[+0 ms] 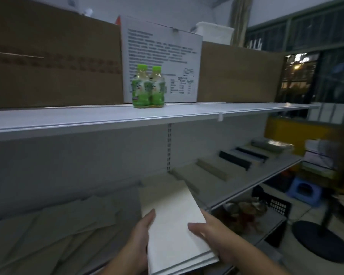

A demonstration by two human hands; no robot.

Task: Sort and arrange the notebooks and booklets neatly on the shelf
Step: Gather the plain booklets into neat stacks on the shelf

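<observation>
Fingers [208, 216] of left hand [139, 241] and right hand [213, 239] — gently curled — grip white booklets [171, 215].

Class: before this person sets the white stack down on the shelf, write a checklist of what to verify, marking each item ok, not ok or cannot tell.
1. The left hand and right hand both grip the white booklet stack: ok.
2. The stack is already resting on the lower shelf: cannot tell.
3. The brown notebooks left of it are tidy: not ok, they lie fanned and askew.
4. The notebook row to the right is in order: ok, evenly overlapped.
</observation>
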